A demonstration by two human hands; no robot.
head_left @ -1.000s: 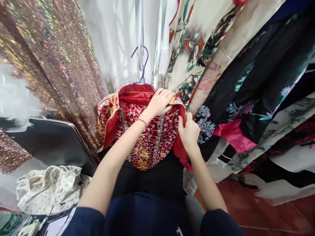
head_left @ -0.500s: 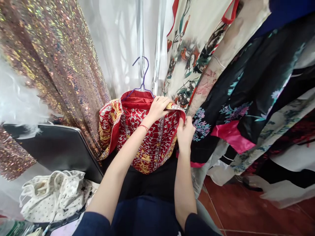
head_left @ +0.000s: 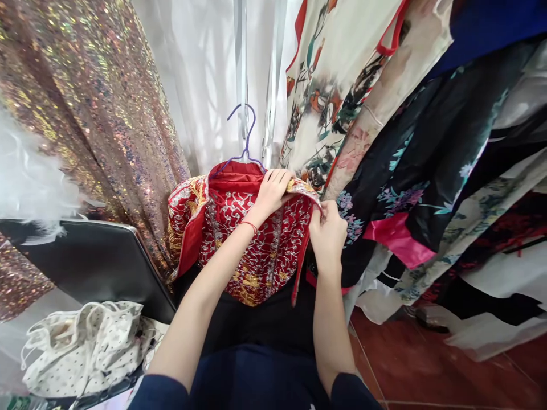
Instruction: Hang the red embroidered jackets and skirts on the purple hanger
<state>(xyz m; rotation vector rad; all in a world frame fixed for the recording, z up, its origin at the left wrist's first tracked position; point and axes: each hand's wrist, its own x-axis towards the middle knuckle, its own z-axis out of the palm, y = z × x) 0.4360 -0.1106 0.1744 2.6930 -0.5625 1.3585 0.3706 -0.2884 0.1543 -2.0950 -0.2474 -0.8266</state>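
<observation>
A red jacket (head_left: 226,228) with gold and silver embroidery lies across my lap, its front spread so that the inside back shows. In its collar sits a purple wire hanger (head_left: 245,151), the hook pointing up. My left hand (head_left: 273,191) is bent over the shoulder edge of the jacket, fingers wrapped on the cloth. Lower and to the right, my right hand (head_left: 328,228) pinches the red-lined front edge between thumb and fingers. The fingertips of both hands are partly hidden by the cloth.
A gold sequinned cloth (head_left: 106,114) hangs at left above a black chair back (head_left: 85,267). A white dotted drawstring bag (head_left: 85,347) lies below. Hanging at right are a floral cream garment (head_left: 325,97) and a black flowered one (head_left: 384,165). The floor (head_left: 393,353) is red tile.
My right hand has shifted slightly right and down with the jacket's edge, and the front flap now hangs lower. My left hand keeps its grip at the shoulder. The view has moved a little.
</observation>
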